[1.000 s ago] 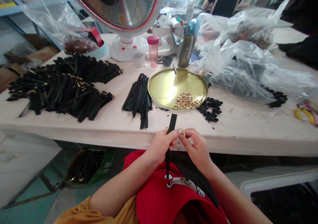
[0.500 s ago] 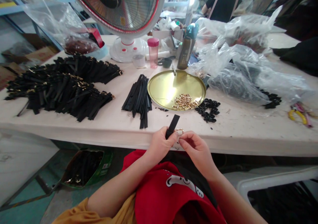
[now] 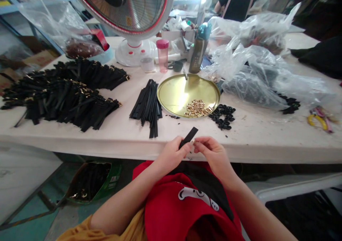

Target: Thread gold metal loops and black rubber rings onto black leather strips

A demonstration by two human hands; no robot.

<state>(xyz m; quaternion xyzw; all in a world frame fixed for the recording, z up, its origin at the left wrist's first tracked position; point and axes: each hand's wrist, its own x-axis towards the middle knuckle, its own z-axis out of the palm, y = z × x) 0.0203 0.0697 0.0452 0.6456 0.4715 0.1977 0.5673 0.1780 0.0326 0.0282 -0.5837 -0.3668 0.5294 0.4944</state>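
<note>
**Strap tip tilted over, ring nearly hidden**

Compared with a second ago, the black strap [image 3: 188, 137] leans right instead of standing upright, and the gold ring is now tucked between the fingertips. Left hand [image 3: 172, 155] pinches the strap, right hand [image 3: 213, 155] is closed at the ring, just at the desk [image 3: 256, 141] edge. Further back, the brass tray [image 3: 176, 93] holds loose gold buckles [image 3: 198, 108]; clear plastic bags [image 3: 267, 80] hold dark parts.

Glossy brass-coloured metal tray [image 3: 173, 91]; matt black straps [image 3: 147, 105]; crinkled clear plastic bags [image 3: 267, 77].
</note>
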